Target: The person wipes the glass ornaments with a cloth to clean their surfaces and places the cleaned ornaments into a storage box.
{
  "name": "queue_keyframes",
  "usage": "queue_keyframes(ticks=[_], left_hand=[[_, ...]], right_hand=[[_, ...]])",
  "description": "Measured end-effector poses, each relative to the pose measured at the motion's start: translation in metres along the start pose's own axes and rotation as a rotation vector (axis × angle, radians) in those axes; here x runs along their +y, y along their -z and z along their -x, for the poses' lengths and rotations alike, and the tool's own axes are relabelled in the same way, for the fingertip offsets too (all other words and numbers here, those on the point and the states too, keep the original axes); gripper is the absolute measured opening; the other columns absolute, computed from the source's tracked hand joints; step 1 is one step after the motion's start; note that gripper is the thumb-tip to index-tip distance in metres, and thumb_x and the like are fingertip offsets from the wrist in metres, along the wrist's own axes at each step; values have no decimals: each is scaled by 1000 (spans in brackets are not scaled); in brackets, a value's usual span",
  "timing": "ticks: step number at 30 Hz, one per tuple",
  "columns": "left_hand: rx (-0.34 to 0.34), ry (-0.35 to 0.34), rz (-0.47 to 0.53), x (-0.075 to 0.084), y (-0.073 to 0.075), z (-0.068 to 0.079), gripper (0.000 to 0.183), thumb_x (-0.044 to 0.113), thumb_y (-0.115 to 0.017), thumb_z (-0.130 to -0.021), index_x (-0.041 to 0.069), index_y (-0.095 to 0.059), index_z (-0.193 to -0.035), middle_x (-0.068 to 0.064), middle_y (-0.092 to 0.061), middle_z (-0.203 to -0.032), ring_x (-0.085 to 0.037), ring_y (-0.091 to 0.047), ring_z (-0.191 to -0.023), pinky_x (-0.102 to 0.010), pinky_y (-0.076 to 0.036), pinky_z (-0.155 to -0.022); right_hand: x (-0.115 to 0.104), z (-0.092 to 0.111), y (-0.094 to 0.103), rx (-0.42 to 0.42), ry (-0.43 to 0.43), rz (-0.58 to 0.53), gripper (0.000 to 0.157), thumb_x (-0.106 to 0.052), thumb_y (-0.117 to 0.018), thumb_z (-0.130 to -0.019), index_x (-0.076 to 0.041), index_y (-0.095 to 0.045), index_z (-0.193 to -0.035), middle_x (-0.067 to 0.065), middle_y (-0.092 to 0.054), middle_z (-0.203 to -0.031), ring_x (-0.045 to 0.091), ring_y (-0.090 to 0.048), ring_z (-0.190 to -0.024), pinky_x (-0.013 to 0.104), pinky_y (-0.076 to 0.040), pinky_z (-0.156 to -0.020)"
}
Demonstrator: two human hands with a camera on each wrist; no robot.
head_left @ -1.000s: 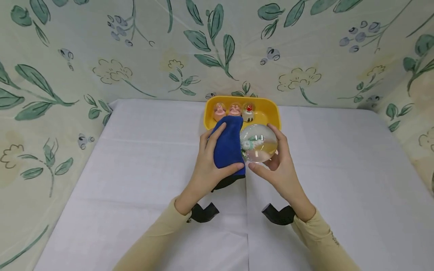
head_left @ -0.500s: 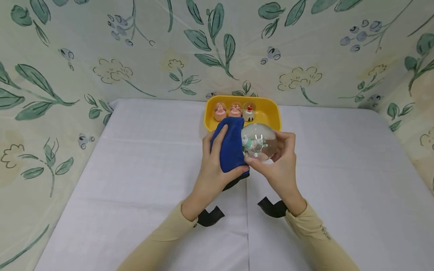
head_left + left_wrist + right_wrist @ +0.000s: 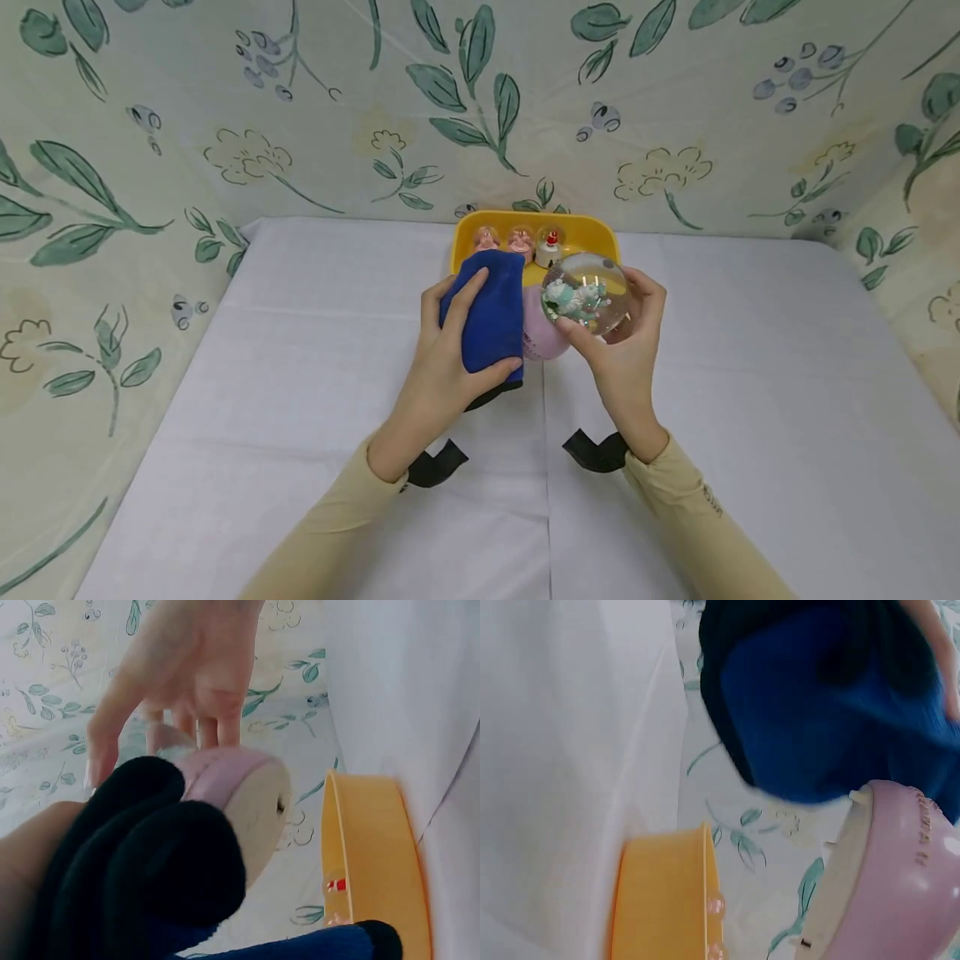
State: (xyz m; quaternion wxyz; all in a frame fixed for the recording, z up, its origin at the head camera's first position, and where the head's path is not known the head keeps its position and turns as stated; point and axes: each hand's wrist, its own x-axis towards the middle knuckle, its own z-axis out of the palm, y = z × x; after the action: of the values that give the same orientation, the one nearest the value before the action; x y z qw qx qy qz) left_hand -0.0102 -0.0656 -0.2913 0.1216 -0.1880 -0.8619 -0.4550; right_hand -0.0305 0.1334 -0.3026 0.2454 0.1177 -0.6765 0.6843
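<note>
A folded blue cloth with a black edge is in my left hand, gripped between thumb and fingers. My right hand holds a large snow globe tilted, its clear dome toward the head camera and a pale green and white figure inside. Its pink base points left, next to the cloth; whether they touch I cannot tell. Raised lettering runs along the pink base in the right wrist view, and the cream underside faces the left wrist camera. Both hands are raised above the table.
Just beyond the hands stands a yellow tray on the white-covered table. Three small globes are lined up in it: two pink ones, a pink globe among them, and a white globe with a red figure. A floral curtain hangs behind.
The snow globe has turned in my right hand and come away from the cloth, showing its pink base. My left hand has moved slightly left with the cloth.
</note>
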Motion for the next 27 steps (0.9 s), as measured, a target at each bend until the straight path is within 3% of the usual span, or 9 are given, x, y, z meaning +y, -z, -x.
queue_keyframes(ticks=[6,12,19,24,27], left_hand=[[-114,19,-153,-8,27,4,84,25,-79,-79,24,-31,-148,-14,-19,-147,-41,-35,-130,-53,-41,-96],[-267,71,-229,-16,36,9,82,25,-80,-79,22,-35,-147,-16,-23,-147,-44,-39,-127,-56,-43,-92],[-402,113,-339,-33,23,18,83,25,-80,-78,19,-35,-147,-18,-21,-147,-47,-36,-127,-57,-42,-92],[-445,68,-459,-46,2,29,81,25,-80,-78,17,-37,-146,-21,-24,-144,-55,-34,-124,-55,-45,-91],[-448,38,-515,-50,-8,33,80,27,-81,-77,16,-40,-145,-22,-26,-143,-62,-31,-122,-60,-43,-90]], right_hand=[[8,-19,13,-16,29,4,75,4,-77,-72,-7,-35,-133,13,-42,-132,28,-44,-118,29,-46,-93],[15,-38,23,-29,48,35,76,5,-77,-72,-8,-36,-134,11,-44,-130,27,-46,-118,30,-43,-93],[24,-57,30,-29,27,111,75,6,-76,-73,-9,-35,-135,5,-44,-131,24,-48,-117,31,-43,-94],[31,-65,31,-22,-1,145,76,3,-77,-74,-10,-35,-136,3,-43,-130,23,-49,-116,33,-42,-93],[35,-69,30,-17,-20,152,76,2,-77,-74,-11,-34,-136,4,-42,-130,23,-49,-117,33,-42,-95]])
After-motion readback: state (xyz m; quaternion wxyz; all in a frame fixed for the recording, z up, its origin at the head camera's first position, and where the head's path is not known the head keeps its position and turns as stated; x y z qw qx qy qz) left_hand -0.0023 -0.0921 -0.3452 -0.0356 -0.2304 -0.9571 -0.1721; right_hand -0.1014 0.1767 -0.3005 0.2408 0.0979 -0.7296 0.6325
